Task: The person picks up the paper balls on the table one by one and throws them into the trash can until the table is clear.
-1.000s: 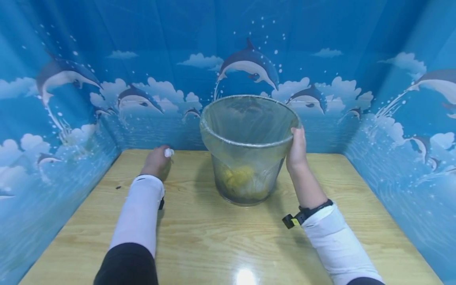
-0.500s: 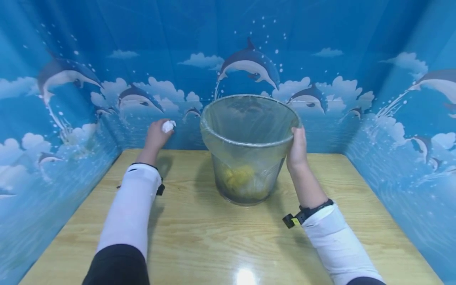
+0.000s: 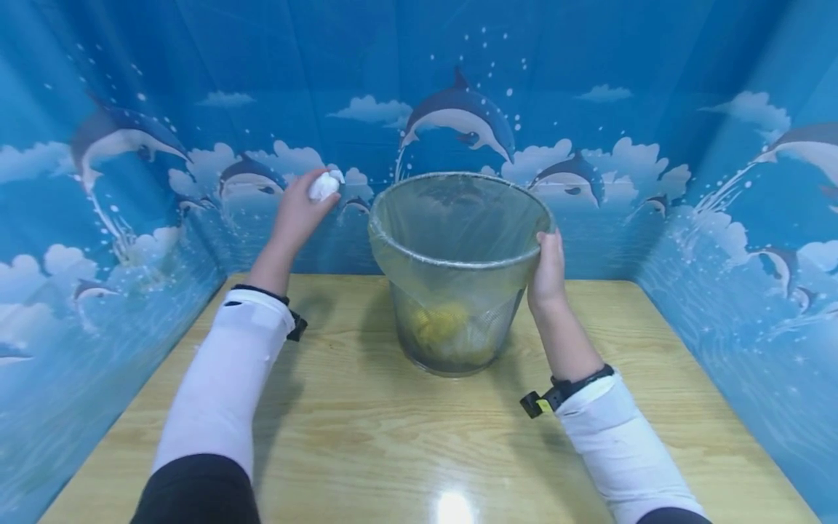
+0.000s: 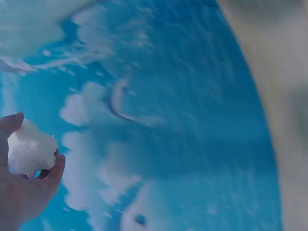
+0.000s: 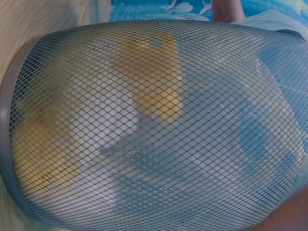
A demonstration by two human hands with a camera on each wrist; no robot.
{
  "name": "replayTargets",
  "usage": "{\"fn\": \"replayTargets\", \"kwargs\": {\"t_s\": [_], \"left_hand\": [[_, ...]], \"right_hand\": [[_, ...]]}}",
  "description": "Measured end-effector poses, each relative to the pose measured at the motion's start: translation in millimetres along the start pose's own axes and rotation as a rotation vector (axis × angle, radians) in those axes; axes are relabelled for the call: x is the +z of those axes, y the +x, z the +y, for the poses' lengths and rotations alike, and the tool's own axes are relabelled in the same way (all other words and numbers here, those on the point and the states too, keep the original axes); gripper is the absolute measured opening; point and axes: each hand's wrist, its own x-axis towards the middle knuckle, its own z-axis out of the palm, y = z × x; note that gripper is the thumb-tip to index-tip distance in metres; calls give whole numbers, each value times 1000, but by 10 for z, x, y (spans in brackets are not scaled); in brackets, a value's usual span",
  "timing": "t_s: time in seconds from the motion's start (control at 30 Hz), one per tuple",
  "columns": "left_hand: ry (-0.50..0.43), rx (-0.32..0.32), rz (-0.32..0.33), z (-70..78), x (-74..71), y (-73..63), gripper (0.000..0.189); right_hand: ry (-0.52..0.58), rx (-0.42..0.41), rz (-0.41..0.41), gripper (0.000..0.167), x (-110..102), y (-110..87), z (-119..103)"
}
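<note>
My left hand [image 3: 296,215] is raised above the back left of the table and grips a crumpled wad of white tissue [image 3: 324,186] between thumb and fingers. In the left wrist view the wad [image 4: 32,150] looks fluffy, with the fingers curled round its edge. To the right stands a mesh wastebasket [image 3: 500,316] with a translucent plastic liner folded over its rim, tilted slightly. My right hand [image 3: 548,273] holds its right side at the rim, thumb over the edge, other fingers mostly hidden. Through the mesh, the right wrist view shows yellow material [image 5: 151,67] and white material [image 5: 103,108] inside.
The basket stands on a light wood-grain table [image 3: 393,444]. A blue curtain [image 3: 314,65] printed with dolphins and clouds closes off the back and both sides, right along the table's edges.
My left hand has lifted off the back left of the table with the tissue wad, rising and shifting slightly right. The right hand and the basket have stayed where they were.
</note>
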Motion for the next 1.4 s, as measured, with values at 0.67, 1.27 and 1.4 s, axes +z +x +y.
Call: {"fn": "replayTargets", "kwargs": {"t_s": [0.67, 1.27, 1.4], "left_hand": [[-79, 260, -112, 1031, 151, -386, 54], [37, 354, -295, 1225, 467, -513, 57], [30, 350, -307, 1204, 498, -532, 57]], "right_hand": [[42, -20, 48, 54, 15, 14, -13], [44, 8, 46, 55, 5, 1, -20], [59, 10, 42, 55, 24, -6, 5]]}}
